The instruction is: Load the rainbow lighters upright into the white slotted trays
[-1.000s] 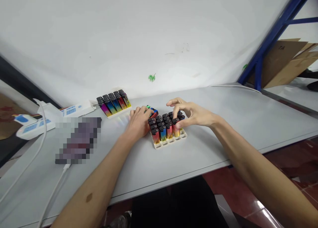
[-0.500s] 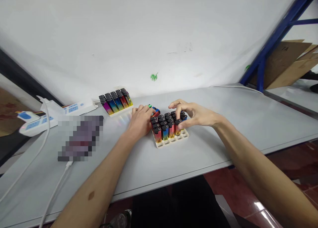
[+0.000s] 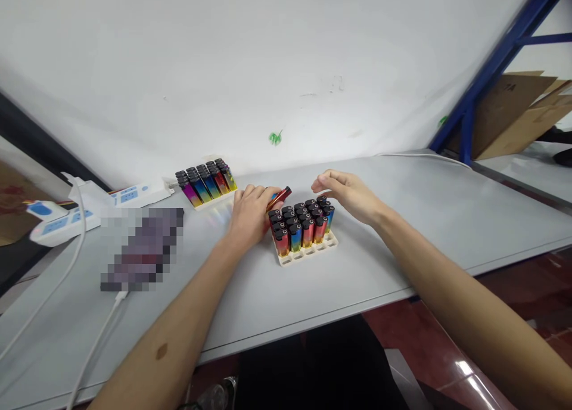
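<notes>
In the head view a cream tray (image 3: 334, 243) holds several lighters (image 3: 307, 232) standing upright in rows, with black tops and shiny red, blue and gold bodies. Its front row of slots has no lighters. My left hand (image 3: 252, 213) is at the tray's left side, closed on lighters; a red lighter (image 3: 280, 198) sticks out past its fingertips, with a bit of blue beside it. Behind the tray's right back corner, my right hand (image 3: 346, 192) hovers with loosely bent fingers and nothing visible in them.
A second tray of upright lighters (image 3: 210, 186) stands by the wall at back left. A power strip (image 3: 129, 195), white cables (image 3: 100, 338) and a pixelated dark flat object (image 3: 145, 246) lie on the left. Cardboard (image 3: 513, 106) leans behind a blue frame (image 3: 467, 124) at right.
My right hand has let go of a lighter in the tray and moved up and back from it. In my left hand, the red lighter now points up to the right.
</notes>
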Demonstrator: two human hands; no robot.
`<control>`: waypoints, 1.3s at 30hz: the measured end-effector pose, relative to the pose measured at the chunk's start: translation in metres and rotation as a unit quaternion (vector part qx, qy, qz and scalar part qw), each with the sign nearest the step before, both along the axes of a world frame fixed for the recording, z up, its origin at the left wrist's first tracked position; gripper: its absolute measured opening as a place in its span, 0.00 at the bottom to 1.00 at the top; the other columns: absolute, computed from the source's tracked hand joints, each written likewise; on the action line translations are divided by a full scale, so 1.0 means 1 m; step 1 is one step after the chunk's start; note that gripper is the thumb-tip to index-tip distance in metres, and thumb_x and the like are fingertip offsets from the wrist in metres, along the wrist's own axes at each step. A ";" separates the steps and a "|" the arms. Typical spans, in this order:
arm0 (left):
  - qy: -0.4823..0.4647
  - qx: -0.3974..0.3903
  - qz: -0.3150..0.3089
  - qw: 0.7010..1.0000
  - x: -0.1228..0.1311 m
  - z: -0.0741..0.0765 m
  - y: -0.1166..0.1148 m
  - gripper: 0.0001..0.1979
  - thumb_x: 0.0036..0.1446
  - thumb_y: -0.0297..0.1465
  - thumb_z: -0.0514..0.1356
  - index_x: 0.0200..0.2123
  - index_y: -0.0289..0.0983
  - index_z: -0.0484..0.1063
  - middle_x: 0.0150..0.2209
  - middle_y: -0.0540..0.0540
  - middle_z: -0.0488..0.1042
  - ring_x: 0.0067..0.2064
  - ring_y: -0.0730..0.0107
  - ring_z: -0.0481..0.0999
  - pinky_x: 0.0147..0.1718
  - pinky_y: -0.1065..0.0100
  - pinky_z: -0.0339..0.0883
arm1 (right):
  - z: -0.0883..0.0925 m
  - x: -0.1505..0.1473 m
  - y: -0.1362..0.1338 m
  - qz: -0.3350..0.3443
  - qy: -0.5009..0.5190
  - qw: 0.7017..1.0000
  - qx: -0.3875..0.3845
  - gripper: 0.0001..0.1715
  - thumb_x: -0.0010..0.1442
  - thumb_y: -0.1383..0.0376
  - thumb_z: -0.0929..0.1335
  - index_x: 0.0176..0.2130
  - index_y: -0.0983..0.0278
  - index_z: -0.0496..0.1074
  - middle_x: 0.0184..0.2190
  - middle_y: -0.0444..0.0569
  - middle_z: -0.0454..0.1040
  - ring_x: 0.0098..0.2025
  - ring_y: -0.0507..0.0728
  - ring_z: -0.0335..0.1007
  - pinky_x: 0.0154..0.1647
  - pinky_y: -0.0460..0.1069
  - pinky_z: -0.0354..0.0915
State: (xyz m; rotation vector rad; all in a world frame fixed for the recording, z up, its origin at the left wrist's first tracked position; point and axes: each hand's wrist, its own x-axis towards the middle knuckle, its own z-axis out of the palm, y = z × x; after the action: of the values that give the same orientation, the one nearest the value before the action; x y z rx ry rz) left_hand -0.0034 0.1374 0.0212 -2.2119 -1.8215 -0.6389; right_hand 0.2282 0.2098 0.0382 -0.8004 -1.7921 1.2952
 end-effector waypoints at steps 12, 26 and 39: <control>-0.086 -0.001 -0.083 0.993 -0.004 -0.004 0.005 0.18 0.58 0.22 0.55 0.50 0.43 0.69 0.44 0.48 0.78 0.48 0.61 0.69 0.46 0.61 0.63 | -0.033 -0.026 0.018 0.082 0.025 0.996 -0.037 0.14 0.51 0.60 0.76 0.38 0.64 0.79 0.35 0.48 0.80 0.39 0.55 0.75 0.45 0.51 0.68; -0.005 -0.109 0.018 0.994 -0.019 -0.013 0.011 0.27 0.54 0.29 0.58 0.59 0.38 0.65 0.62 0.37 0.65 0.60 0.49 0.66 0.58 0.52 0.61 | -0.021 -0.024 0.020 -0.082 0.139 0.972 -0.172 0.22 0.57 0.46 0.70 0.40 0.59 0.64 0.20 0.34 0.60 0.15 0.44 0.45 0.14 0.42 0.41; 0.005 -0.111 -0.019 0.994 -0.016 -0.005 0.005 0.28 0.52 0.25 0.57 0.58 0.37 0.65 0.59 0.36 0.66 0.57 0.48 0.66 0.55 0.49 0.65 | -0.025 -0.021 0.020 -0.091 0.098 0.979 -0.156 0.30 0.63 0.41 0.60 0.27 0.62 0.64 0.16 0.37 0.49 0.15 0.46 0.39 0.15 0.44 0.39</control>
State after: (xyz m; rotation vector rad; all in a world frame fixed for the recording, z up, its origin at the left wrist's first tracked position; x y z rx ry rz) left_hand -0.0190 0.1421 0.0165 -2.3880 -1.9335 -0.4496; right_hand 0.2068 0.2300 0.0134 -0.9470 -1.3474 1.4948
